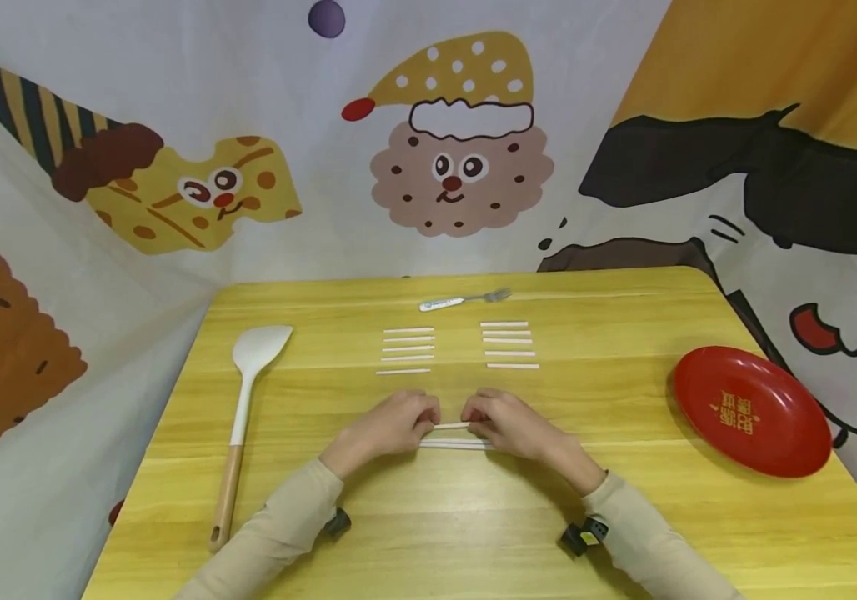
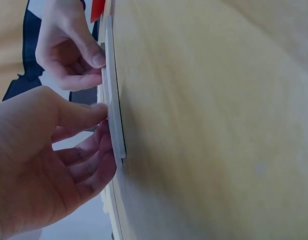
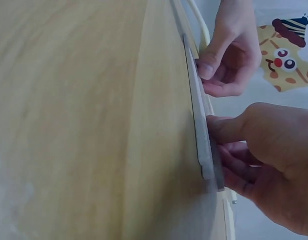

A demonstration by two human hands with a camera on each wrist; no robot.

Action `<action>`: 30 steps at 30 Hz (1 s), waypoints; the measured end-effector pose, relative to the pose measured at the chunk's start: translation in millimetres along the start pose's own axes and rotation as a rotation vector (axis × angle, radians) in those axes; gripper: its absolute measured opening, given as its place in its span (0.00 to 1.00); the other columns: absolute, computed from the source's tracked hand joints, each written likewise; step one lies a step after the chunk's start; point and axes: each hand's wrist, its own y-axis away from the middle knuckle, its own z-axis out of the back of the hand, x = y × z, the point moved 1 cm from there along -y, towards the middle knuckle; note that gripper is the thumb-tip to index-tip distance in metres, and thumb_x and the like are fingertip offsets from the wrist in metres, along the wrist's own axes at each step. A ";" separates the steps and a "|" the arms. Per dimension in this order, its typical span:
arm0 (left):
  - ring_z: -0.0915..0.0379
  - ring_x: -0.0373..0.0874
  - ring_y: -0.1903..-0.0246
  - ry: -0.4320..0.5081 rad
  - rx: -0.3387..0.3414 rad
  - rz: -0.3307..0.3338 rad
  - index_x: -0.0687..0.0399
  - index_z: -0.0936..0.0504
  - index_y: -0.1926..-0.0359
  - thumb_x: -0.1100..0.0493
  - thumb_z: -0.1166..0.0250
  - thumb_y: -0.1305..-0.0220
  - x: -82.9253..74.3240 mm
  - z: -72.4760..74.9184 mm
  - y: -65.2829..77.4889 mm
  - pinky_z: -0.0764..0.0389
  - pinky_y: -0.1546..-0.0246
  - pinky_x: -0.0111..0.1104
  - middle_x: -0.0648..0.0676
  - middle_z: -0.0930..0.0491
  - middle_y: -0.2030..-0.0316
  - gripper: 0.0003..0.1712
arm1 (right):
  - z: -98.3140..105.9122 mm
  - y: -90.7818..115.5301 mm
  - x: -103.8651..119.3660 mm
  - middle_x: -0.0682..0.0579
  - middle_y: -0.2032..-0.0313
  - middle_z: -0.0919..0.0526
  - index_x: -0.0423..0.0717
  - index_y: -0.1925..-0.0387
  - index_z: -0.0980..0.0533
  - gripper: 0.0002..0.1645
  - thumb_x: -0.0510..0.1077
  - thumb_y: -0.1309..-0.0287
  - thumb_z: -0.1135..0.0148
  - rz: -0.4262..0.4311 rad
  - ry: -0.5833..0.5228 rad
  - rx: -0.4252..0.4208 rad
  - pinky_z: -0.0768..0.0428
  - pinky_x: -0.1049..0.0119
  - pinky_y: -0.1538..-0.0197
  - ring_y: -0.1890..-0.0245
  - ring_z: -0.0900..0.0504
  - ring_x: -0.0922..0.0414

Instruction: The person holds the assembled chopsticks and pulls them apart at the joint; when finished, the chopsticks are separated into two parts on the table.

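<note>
A thin pale stick (image 1: 451, 426) spans the gap between both hands, low over the table. My left hand (image 1: 397, 422) pinches its left end between thumb and fingers, and my right hand (image 1: 507, 423) pinches the right end. On the near side of it, two white sticks (image 1: 455, 444) lie side by side on the wood, their ends partly hidden by the hands. In the left wrist view, these sticks (image 2: 114, 90) run past the fingertips of both hands. The right wrist view has the sticks (image 3: 196, 107) close against the fingers too.
Beyond the hands lie a left column of several short pale sticks (image 1: 408, 348) and a right column of similar sticks (image 1: 508, 340). Behind them is a fork (image 1: 466, 300). A white spatula with a wooden handle (image 1: 243, 400) lies left; a red plate (image 1: 781, 408) sits right.
</note>
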 end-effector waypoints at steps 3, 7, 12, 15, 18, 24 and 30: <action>0.30 0.34 0.69 0.016 -0.007 0.002 0.52 0.17 0.59 0.61 0.38 0.28 0.0 1.6 0.3 0.25 0.67 0.26 0.45 0.21 0.67 0.04 | -0.2 0.6 -0.5 0.53 0.64 0.16 0.43 0.63 0.17 0.05 0.33 0.40 0.31 0.043 0.037 -0.061 0.17 0.70 0.58 0.63 0.19 0.61; 0.30 0.36 0.71 0.035 -0.036 -0.005 0.53 0.16 0.57 0.58 0.39 0.26 -2.8 6.0 1.2 0.25 0.70 0.27 0.45 0.23 0.68 0.07 | 2.9 -0.4 1.5 0.51 0.62 0.18 0.43 0.61 0.17 0.05 0.33 0.39 0.32 0.060 0.074 -0.119 0.16 0.69 0.57 0.62 0.19 0.58; 0.32 0.37 0.72 0.009 -0.085 -0.026 0.55 0.16 0.56 0.58 0.39 0.26 -7.4 12.2 0.9 0.27 0.72 0.27 0.46 0.27 0.69 0.08 | 6.9 -2.9 5.4 0.48 0.59 0.19 0.39 0.56 0.18 0.10 0.31 0.39 0.36 0.018 0.066 -0.116 0.16 0.72 0.56 0.61 0.19 0.58; 0.33 0.36 0.73 -0.019 -0.138 -0.069 0.56 0.16 0.59 0.59 0.38 0.27 -9.2 14.9 -1.4 0.27 0.74 0.26 0.46 0.27 0.70 0.06 | 8.9 -5.2 8.9 0.47 0.58 0.20 0.37 0.55 0.18 0.12 0.29 0.40 0.37 0.007 0.065 -0.120 0.17 0.74 0.57 0.62 0.20 0.58; 0.34 0.36 0.73 -0.036 -0.190 -0.115 0.57 0.18 0.61 0.61 0.39 0.27 -11.3 17.4 -3.2 0.28 0.74 0.25 0.46 0.27 0.71 0.06 | 11.9 -9.2 13.5 0.48 0.59 0.21 0.36 0.56 0.18 0.10 0.29 0.39 0.37 0.009 0.053 -0.145 0.18 0.76 0.60 0.63 0.20 0.59; 0.29 0.37 0.71 0.002 -0.257 -0.144 0.61 0.17 0.58 0.64 0.39 0.28 -18.1 22.7 -2.2 0.21 0.69 0.24 0.49 0.22 0.68 0.05 | 19.4 -18.2 21.6 0.50 0.61 0.20 0.39 0.59 0.17 0.05 0.33 0.36 0.35 0.012 0.008 -0.191 0.17 0.78 0.59 0.63 0.16 0.58; 0.24 0.38 0.69 0.001 -0.327 -0.163 0.60 0.15 0.58 0.64 0.37 0.30 -22.9 27.1 -1.4 0.19 0.66 0.24 0.50 0.18 0.65 0.05 | 23.3 -22.9 24.8 0.51 0.63 0.18 0.40 0.60 0.17 0.05 0.34 0.37 0.34 0.029 -0.014 -0.214 0.17 0.78 0.59 0.64 0.14 0.58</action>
